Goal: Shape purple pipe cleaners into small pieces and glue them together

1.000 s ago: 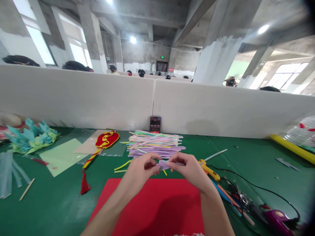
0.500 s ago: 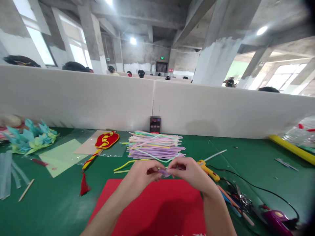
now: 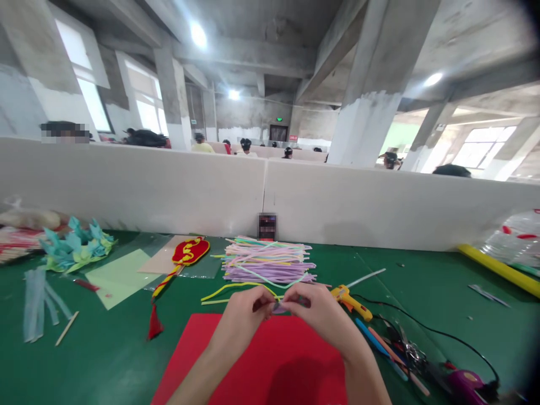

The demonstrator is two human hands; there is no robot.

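Note:
My left hand (image 3: 245,316) and my right hand (image 3: 317,311) meet above the far edge of a red sheet (image 3: 261,368) on the green table. Both pinch a small purple piece (image 3: 279,307), which looks like a bent pipe cleaner; most of it is hidden by my fingers. Just beyond my hands lies a stack of pastel pipe cleaners (image 3: 267,260) in purple, pink, yellow and green. A few loose yellow and green strands (image 3: 228,289) trail from it toward my left hand.
A yellow glue gun (image 3: 351,298) with a black cord lies right of my hands, then pens, scissors and a purple tool (image 3: 466,382). On the left are a red tasselled ornament (image 3: 179,261), pale green paper (image 3: 120,275), teal paper flowers (image 3: 75,249). A white partition (image 3: 270,202) backs the table.
Both hands have dropped a little toward the red sheet while still pinching the purple piece. The camera has tilted up, so the table sits lower in view.

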